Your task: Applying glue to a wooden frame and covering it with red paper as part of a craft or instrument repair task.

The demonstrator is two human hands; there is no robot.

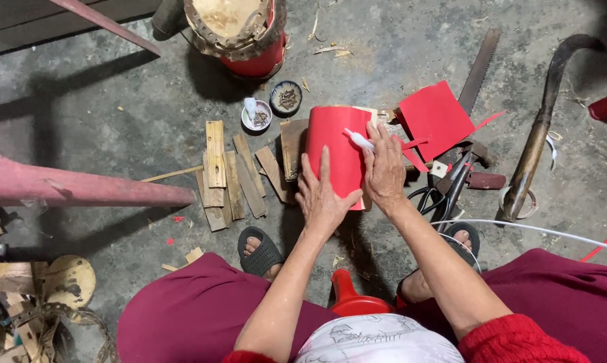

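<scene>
Both hands work the red sheet (pixel 334 151): left hand (pixel 322 198) spread flat, right hand (pixel 383 168) pinching a white tube (pixel 358 139). We judge steady pressure keeps it smooth.

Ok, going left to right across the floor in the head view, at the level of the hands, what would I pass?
Pink pole → flat wooden slats → left hand pressed on the red sheet → right hand with a small white tube → black scissors → curved long-handled tool.
</scene>
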